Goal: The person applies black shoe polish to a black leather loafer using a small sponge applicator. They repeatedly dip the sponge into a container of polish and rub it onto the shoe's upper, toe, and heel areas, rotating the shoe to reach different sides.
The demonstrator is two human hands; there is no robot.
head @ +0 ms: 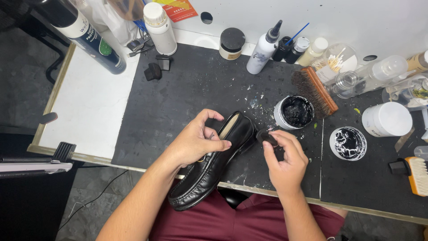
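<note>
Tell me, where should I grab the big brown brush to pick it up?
Grip the brown brush by the long edges of its wooden back, coming from above. It lies tilted with bristles facing left, leaning by the open black polish jar, so the wood is free.

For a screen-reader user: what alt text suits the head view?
A left hand holds a black loafer over a dark mat, while the right hand pinches a small dark applicator by its heel. An open tin of black polish, a brush and bottles sit behind.
</note>
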